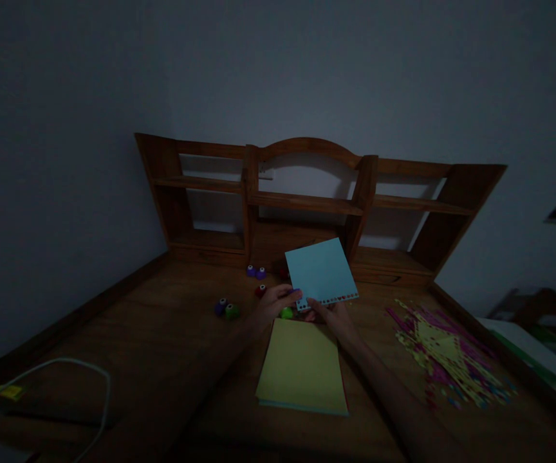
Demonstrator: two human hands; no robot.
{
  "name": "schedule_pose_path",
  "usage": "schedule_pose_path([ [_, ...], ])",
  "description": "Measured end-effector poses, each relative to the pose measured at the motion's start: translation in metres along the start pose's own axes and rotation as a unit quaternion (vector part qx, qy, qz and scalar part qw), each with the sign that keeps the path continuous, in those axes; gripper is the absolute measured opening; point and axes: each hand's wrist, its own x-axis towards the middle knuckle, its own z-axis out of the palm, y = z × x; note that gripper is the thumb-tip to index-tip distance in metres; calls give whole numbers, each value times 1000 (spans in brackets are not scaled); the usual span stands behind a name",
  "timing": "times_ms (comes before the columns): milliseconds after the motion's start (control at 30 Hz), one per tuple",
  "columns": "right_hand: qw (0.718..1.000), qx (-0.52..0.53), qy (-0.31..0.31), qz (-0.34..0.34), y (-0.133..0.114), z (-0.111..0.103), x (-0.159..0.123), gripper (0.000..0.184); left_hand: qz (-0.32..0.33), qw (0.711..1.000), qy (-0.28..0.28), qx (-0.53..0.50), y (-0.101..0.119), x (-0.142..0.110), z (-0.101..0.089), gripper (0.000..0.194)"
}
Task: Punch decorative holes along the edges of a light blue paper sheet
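Observation:
My left hand is closed around a small purple craft punch, partly hidden by the fingers, at the lower left corner of a light blue paper sheet. That sheet is tilted up, with a row of small punched shapes along its bottom edge. At that same edge my right hand pinches the sheet, thumb on top. Just below the hands lies a stack of pale yellow paper. A bright green punch sits between the hands and the stack, and a red punch stands beside my left hand.
Two purple punches stand further back; a dark purple punch and a green punch sit to the left. Punched yellow and pink paper strips are heaped at right. A wooden shelf backs the desk. A white cable loops at front left.

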Motion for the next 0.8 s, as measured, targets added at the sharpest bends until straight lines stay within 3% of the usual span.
schedule_pose_path([
  [800, 1000, -14, -2, 9, -6, 4, -3, 41, -8, 999, 34, 8, -2, -2, 2, 42],
])
